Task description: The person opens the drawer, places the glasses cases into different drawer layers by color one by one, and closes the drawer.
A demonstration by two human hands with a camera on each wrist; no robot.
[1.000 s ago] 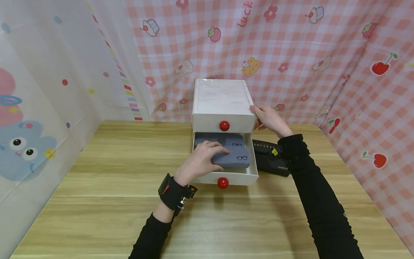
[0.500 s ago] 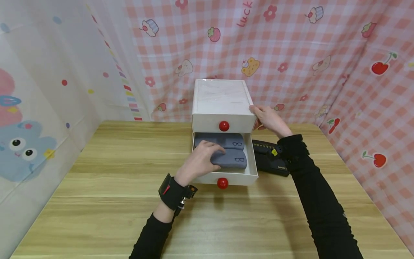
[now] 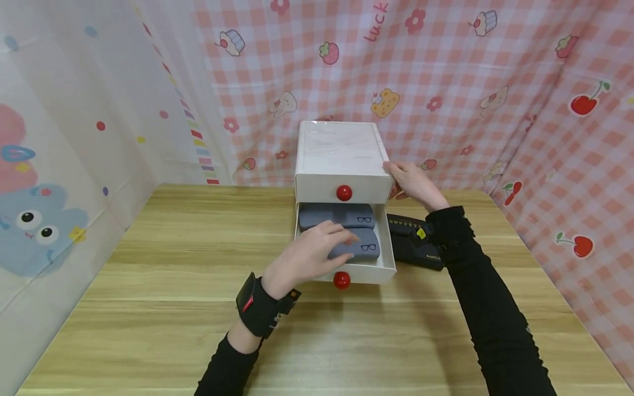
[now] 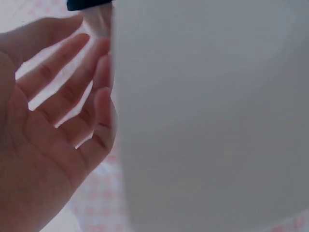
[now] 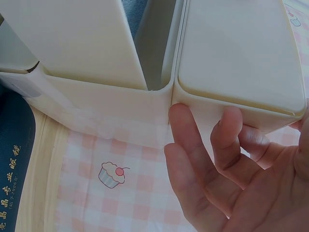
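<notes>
Protruding, one drawer [image 3: 369, 274], two hands [image 3: 309, 253] [image 3: 415, 181]; seemingly three cases [image 3: 360, 247] [image 3: 334, 213] [image 3: 411, 242]

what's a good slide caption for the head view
Left hand at grey glasses-print cases in an open lower drawer, right hand on the cabinet.

Tabletop [image 3: 163, 308]: pale wood grain. Far hanging cloth [image 3: 297, 71]: pink-and-white check, cupcake print [image 3: 231, 43]. Right hanging cloth [image 3: 550, 159]: pink-and-white check, cherry print [image 3: 583, 105]. Left hanging cloth [image 3: 64, 137]: white, coloured dots, blue cartoon figure [image 3: 39, 250].
</notes>
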